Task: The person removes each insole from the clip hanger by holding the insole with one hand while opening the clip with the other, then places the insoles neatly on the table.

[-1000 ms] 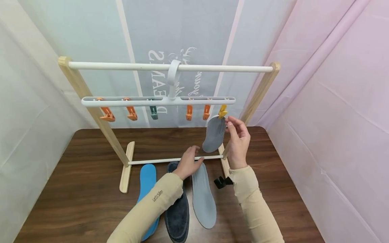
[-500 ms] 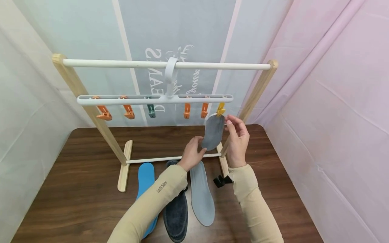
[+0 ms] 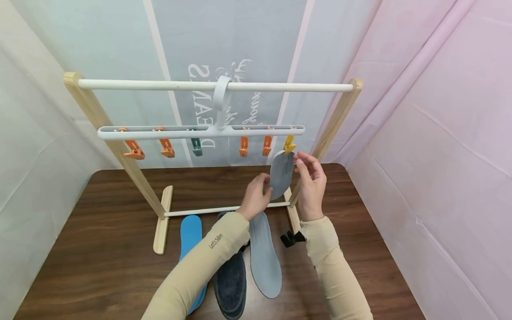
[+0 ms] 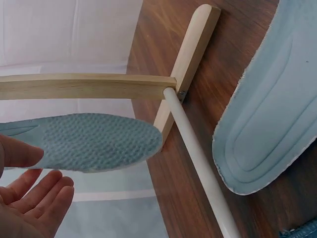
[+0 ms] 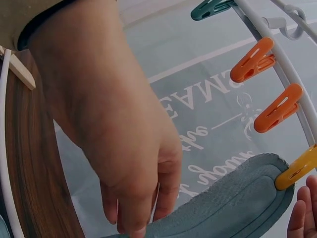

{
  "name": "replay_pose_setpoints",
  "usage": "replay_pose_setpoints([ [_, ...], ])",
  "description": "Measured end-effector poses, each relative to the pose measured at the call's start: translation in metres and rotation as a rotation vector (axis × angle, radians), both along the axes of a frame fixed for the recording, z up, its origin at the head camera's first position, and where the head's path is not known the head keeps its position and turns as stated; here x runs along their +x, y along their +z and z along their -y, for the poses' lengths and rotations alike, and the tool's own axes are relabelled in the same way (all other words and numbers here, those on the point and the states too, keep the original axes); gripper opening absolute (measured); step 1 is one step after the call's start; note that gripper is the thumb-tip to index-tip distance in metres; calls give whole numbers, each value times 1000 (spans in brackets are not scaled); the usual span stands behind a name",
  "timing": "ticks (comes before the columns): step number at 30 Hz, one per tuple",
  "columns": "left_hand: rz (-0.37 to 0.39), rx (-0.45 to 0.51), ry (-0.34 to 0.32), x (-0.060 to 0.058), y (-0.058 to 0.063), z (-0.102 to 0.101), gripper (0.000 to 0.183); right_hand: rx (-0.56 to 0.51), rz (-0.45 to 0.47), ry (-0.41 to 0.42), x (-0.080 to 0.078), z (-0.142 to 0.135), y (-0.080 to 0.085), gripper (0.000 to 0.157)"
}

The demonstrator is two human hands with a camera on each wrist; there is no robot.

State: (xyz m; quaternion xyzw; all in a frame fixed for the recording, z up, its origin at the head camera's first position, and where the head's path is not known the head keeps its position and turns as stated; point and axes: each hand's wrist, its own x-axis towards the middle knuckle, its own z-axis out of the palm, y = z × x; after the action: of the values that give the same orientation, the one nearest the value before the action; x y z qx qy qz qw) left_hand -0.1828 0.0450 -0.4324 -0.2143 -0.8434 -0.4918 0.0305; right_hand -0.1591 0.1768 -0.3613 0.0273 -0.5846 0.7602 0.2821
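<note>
A grey insole [image 3: 282, 171] hangs toe-down from a yellow clip [image 3: 289, 146] at the right end of the white hanger [image 3: 168, 133]. My left hand [image 3: 254, 198] pinches its lower left edge, thumb in front and fingers behind. In the left wrist view, the hanging insole [image 4: 99, 141] shows a dimpled surface beside that thumb. My right hand [image 3: 312, 189] is raised by the insole's upper right edge, its fingers loosely bent near the clip. The right wrist view shows those fingertips [image 5: 298, 213] just beside the yellow clip [image 5: 299, 168], with the left hand [image 5: 124, 134] crossing in front.
Orange clips [image 3: 167, 148] and a green clip [image 3: 196, 146] hang along the hanger, which hooks over a wood-framed rack [image 3: 338, 120]. On the brown table [image 3: 100, 249] lie a blue insole [image 3: 191, 231], a dark shoe [image 3: 230, 280], a second grey insole [image 3: 266, 262] and a black strap [image 3: 289, 238].
My left hand has risen from below onto the hanging insole's edge and now pinches it. The right hand stays near the clip. The whole view has shifted slightly.
</note>
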Motion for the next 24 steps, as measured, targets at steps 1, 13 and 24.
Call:
replay_pose_setpoints([
  [1,-11,1,3,0,1,0,24,2,-1,2,0,0,0,19],
  [13,9,30,-33,5,1,1,15,6,-5,-21,-1,-2,1,18],
  [24,71,43,-21,13,3,8,15,94,48,52,1,-4,3,37],
])
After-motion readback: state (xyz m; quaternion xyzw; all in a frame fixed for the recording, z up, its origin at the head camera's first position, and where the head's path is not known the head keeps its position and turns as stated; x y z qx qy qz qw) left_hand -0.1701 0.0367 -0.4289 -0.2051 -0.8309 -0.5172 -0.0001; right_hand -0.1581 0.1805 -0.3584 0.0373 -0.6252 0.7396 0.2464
